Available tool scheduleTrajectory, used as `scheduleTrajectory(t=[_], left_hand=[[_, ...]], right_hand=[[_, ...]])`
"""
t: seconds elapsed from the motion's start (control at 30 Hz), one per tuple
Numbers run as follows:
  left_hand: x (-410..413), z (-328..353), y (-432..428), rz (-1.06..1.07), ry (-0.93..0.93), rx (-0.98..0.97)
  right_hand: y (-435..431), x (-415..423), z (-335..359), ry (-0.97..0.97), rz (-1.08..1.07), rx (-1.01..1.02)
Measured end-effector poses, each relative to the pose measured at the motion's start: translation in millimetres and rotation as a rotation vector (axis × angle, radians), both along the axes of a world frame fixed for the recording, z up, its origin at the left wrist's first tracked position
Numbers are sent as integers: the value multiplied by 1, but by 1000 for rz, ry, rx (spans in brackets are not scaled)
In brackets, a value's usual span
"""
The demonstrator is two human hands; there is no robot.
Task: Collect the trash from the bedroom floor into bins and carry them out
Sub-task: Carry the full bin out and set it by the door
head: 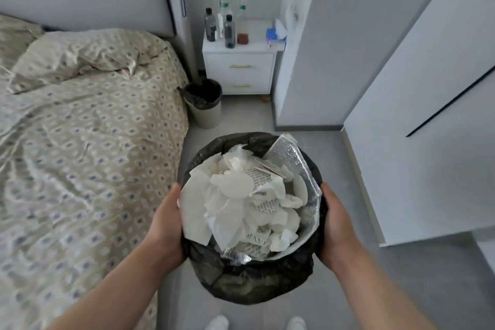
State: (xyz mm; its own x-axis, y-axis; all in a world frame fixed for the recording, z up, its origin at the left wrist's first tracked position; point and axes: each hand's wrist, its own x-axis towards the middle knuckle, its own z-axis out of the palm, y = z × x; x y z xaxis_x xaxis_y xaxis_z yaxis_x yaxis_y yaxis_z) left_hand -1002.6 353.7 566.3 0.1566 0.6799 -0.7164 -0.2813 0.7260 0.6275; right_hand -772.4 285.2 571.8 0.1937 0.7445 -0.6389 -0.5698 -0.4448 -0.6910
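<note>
The left hand (167, 225) and right hand (336, 222) clasp opposite sides of the full bin (257, 286), thumbs on the black liner at its rim. The bin is lifted above the floor in front of the person, beside the bed (80, 142). Its crumpled paper trash (235, 203) heaps above the rim, so carrying it out calls for a level hold, an even squeeze and a slow turn. Counted: two bins, this one and a near-empty second bin (206, 104) standing by the nightstand (241, 72); one silver foil pouch (292, 163); and perhaps six bottles (226, 21), too blurred to be sure.
</note>
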Motion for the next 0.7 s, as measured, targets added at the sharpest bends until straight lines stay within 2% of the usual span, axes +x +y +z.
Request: scheduleTrajectory(t=[0.13, 0.27, 0.47, 0.7], left_hand=[[13, 64, -15, -145, -26, 33], [29, 103, -23, -342, -21, 62], [80, 134, -37, -665, -51, 90], [181, 142, -90, -965, 20, 111]], right_hand=[[-37, 10, 76, -21, -147, 32], [-85, 14, 117, -17, -315, 65], [-155, 30, 141, -16, -556, 128], [-257, 67, 137, -39, -842, 149]])
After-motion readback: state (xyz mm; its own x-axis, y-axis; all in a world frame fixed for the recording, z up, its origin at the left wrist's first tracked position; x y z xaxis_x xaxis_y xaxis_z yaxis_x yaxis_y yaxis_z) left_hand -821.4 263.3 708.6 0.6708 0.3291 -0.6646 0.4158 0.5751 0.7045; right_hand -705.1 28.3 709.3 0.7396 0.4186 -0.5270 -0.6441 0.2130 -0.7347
